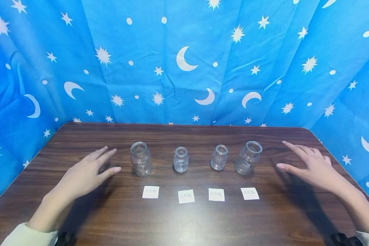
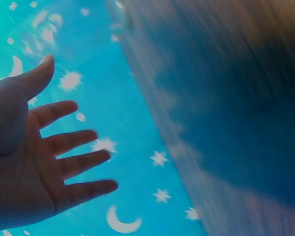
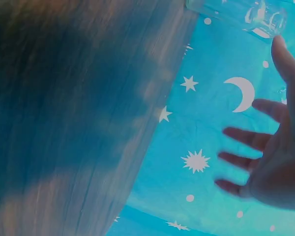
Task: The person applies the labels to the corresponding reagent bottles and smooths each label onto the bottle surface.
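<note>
My left hand [image 1: 84, 172] hovers over the left side of the table, fingers spread and holding nothing. Nearest to it stands a large clear glass jar [image 1: 142, 160]. On the other side my right hand [image 1: 315, 166] is also raised with straight fingers and nothing in it, to the right of a second large glass jar [image 1: 247, 159]. Between the large jars stand two small glass jars, a left one [image 1: 180, 160] and a right one [image 1: 219, 158]. All are upright and uncapped. In the right wrist view, a glass jar [image 3: 241, 14] shows beyond the thumb.
A row of white paper labels with handwriting lies in front of the jars: far left [image 1: 150, 192], mid left [image 1: 186, 196], mid right [image 1: 216, 194], far right [image 1: 250, 193]. The dark wooden table [image 1: 184, 222] meets a blue star-and-moon cloth [image 1: 153, 41] behind and at the sides.
</note>
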